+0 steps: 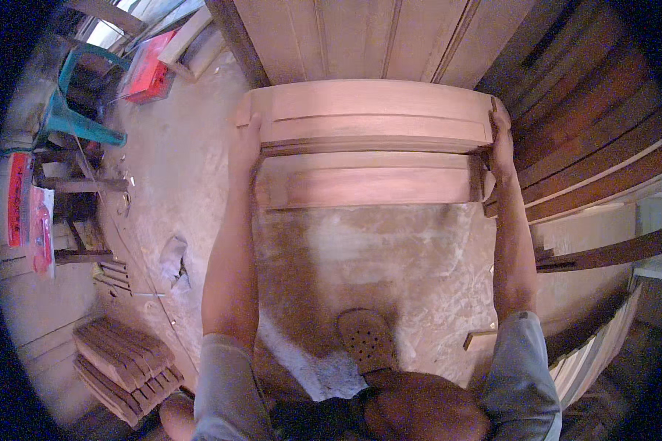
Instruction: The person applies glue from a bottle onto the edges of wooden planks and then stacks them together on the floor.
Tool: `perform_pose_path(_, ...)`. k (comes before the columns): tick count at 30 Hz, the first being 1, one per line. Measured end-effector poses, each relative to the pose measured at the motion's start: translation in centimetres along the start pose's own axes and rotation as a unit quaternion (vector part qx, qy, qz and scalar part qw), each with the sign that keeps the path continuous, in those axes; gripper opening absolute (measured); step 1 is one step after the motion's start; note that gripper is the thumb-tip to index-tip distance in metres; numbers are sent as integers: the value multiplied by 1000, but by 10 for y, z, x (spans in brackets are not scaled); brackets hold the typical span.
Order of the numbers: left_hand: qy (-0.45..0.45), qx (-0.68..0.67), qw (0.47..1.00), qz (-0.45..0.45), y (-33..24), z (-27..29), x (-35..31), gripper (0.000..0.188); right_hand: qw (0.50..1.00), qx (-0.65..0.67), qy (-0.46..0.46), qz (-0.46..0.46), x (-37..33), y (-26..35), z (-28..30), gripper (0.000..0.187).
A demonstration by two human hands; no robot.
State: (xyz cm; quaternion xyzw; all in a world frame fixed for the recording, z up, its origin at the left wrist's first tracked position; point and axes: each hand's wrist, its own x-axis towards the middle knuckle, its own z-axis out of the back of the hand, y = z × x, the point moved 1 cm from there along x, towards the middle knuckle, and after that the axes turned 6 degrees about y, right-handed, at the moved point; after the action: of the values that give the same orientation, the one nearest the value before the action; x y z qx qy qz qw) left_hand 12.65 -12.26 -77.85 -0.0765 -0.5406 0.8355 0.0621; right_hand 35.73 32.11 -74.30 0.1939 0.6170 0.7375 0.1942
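Observation:
A long pale wooden board (375, 103), with a stepped profile along its near side, is held level in front of me. My left hand (248, 136) is closed round its left end. At the opposite end my right hand (501, 140) grips it the same way, its fingers partly hidden behind the wood. Just below and nearer to me is a similar pale wooden board (375, 182); whether the two touch, I cannot tell. Beyond them stands a large grooved wooden panel (346, 37).
Dark planks (588, 147) are stacked along the right. A teal plastic chair (88, 125) and a red box (148, 70) are at the far left. Cut wooden pieces (125, 360) are piled at the lower left. A crumpled cloth-like scrap (173, 257) lies on the dusty floor.

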Motion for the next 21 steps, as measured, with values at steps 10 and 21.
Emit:
perform_pose_path(10, -67, -248, 963, -81, 24, -22, -2, 65, 904, 399, -144, -58, -17, -3, -29, 66)
perform_pose_path(21, -237, -503, 831, 13, 8, -48, -3, 87, 935, 253, -237, 77, 9, -38, -30, 79)
